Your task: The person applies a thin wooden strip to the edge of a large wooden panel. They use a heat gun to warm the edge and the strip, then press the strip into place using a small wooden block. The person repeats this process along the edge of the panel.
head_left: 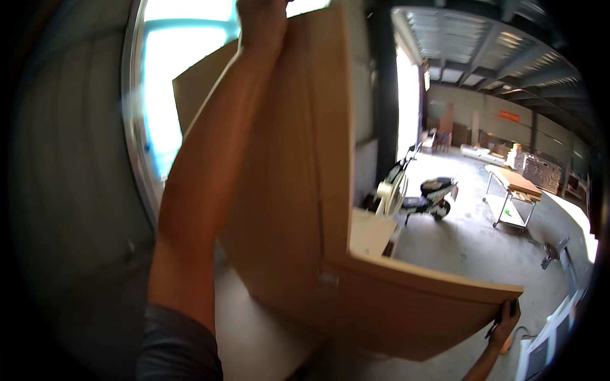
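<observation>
Left forearm [200, 203] raised, left hand [262, 25] grip impossible to tell, right hand [506, 324] pinching the brown panel [279, 190] at its lower-right corner: best move both ends together

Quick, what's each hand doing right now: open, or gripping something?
Left hand: up by the brown panel; fingers cut off, grip cannot be told.
Right hand: closed on the panel's lower right end.

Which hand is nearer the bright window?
Left. The left hand is raised at the top of the brown panel, beside the window; the right hand is at its lower-right end, farther away.
</observation>
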`<action>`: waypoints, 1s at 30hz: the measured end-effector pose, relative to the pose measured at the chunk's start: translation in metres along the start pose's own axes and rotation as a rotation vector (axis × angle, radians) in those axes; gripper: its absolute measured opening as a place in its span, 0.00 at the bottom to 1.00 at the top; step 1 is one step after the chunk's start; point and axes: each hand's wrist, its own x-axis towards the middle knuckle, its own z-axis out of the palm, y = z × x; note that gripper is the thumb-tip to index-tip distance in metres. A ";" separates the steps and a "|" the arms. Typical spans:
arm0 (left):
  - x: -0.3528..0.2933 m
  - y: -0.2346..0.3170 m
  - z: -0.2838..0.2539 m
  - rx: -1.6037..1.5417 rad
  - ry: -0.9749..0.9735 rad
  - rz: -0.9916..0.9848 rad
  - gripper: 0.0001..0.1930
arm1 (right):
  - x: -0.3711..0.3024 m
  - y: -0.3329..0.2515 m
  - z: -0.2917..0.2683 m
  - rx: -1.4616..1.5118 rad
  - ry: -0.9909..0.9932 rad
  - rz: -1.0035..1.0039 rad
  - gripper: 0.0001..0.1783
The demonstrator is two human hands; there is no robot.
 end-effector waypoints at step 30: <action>-0.879 0.409 -0.128 -0.695 0.236 -2.435 0.47 | -0.250 -0.303 -0.054 -0.461 -0.262 -0.386 0.21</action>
